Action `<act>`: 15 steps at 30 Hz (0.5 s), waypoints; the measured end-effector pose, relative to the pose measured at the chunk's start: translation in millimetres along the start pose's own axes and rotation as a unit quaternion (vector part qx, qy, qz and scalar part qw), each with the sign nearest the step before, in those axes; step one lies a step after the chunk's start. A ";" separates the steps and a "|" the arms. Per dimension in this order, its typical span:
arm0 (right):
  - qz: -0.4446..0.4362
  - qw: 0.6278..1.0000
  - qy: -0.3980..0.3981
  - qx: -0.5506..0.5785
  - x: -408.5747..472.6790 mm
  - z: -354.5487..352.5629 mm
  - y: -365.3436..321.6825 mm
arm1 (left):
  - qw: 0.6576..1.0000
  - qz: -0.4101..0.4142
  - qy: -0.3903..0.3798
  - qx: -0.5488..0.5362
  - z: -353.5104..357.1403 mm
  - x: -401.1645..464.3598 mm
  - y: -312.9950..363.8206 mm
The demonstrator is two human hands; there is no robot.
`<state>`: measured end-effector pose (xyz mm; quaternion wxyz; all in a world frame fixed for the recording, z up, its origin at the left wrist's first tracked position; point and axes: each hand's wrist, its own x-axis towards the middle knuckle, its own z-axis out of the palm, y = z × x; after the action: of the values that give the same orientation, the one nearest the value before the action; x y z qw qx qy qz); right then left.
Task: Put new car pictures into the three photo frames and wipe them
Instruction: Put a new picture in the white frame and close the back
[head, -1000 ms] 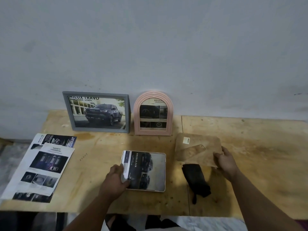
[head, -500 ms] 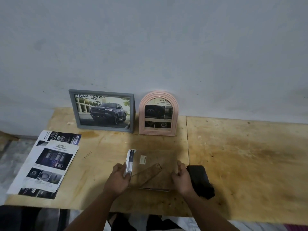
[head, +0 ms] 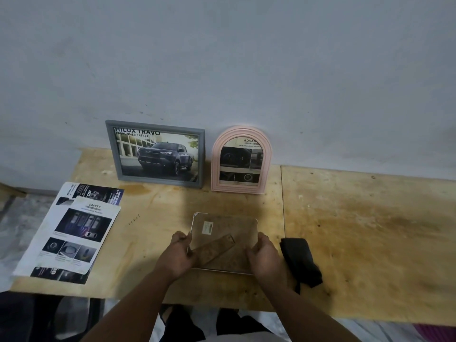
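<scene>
A white-edged photo frame lies face down on the wooden table, its brown backing board (head: 223,240) with a folding stand on top. My left hand (head: 178,253) grips its left edge and my right hand (head: 265,255) grips its right edge. A grey frame (head: 158,154) with a dark pickup picture leans on the wall at the back. Beside it stands a pink arched frame (head: 241,160) with a car interior picture. A black cloth (head: 299,260) lies just right of my right hand.
Car brochure pages (head: 70,233) lie at the table's left front corner, partly over the edge. The wooden table (head: 370,230) is two boards joined by a seam right of the pink frame. The wall runs close behind the frames.
My right hand carried the backing board from the right and laid it over the car picture in the frame. Both hands now hold the frame's edges.
</scene>
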<state>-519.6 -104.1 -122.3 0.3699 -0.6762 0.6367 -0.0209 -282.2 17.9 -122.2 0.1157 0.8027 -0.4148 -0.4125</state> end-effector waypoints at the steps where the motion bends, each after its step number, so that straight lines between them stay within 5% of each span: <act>1: -0.003 1.000 0.003 -0.017 0.6 0.9 0.1 | 1.000 0.001 0.002 0.009 0.6 -0.3 1.0; 7: 0.014 0.997 -0.018 -0.069 4.8 -3.8 -3.2 | 0.999 0.015 0.024 0.046 3.9 -5.8 6.1; 11: -0.081 0.979 -0.053 -0.180 12.8 -8.5 -9.1 | 0.985 0.012 0.071 0.157 0.0 -3.5 10.7; 15: -0.160 0.927 -0.127 -0.316 26.4 -9.6 -17.1 | 0.964 0.103 -0.024 0.245 -9.7 18.1 21.7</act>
<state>-504.9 -133.3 -118.1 0.2064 -0.8480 0.4414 0.2084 -281.5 -11.1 -114.8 -0.0525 0.7492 -0.5865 -0.3034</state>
